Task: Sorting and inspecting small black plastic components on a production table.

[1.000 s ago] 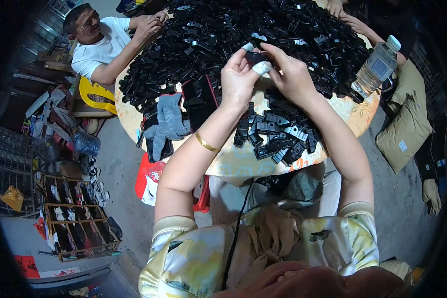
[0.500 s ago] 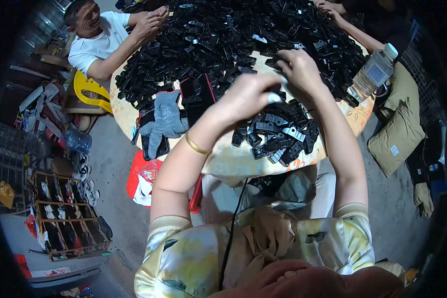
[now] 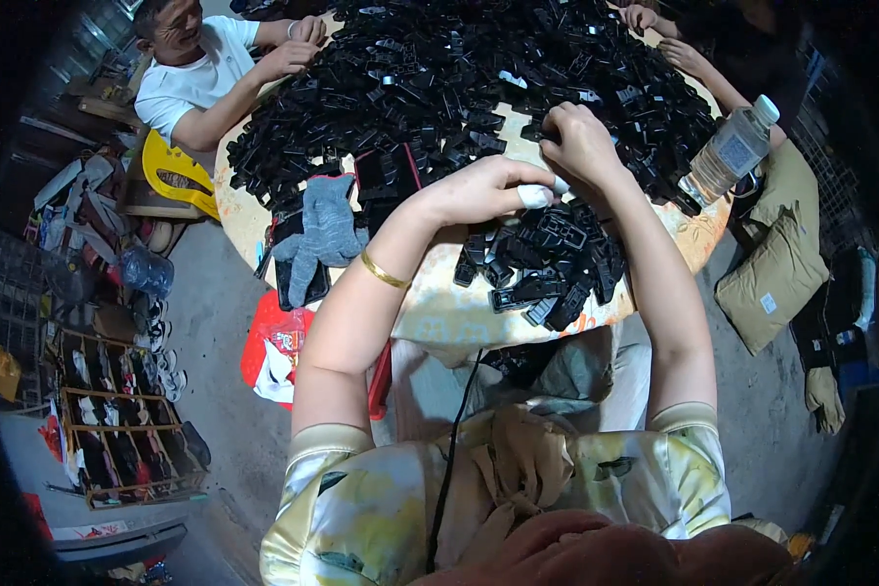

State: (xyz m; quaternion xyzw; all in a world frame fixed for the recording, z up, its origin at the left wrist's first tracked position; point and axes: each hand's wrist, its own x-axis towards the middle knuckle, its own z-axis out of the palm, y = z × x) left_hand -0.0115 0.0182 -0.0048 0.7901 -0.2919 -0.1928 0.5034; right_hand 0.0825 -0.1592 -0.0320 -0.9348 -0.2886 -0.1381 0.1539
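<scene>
Bent over the table, my left hand has white coverings on its thumb and a fingertip. Those digits are drawn together, and whatever lies between them is too small or hidden to make out. My right hand is curled beside it, at the near edge of a big heap of black plastic parts; its fingertips are partly hidden, and I cannot name what they hold. Close below both hands lies a smaller pile of similar black parts, some with shiny faces.
A grey glove and a dark red-edged flat thing lie left on the round table. A clear bottle stands at right. Across the table sits a person in white; another person's hands are at far right.
My left hand has turned slightly and come lower. My right hand's fingers have curled in. A shiny-faced part on the small pile no longer shows. The other people's hands have shifted.
</scene>
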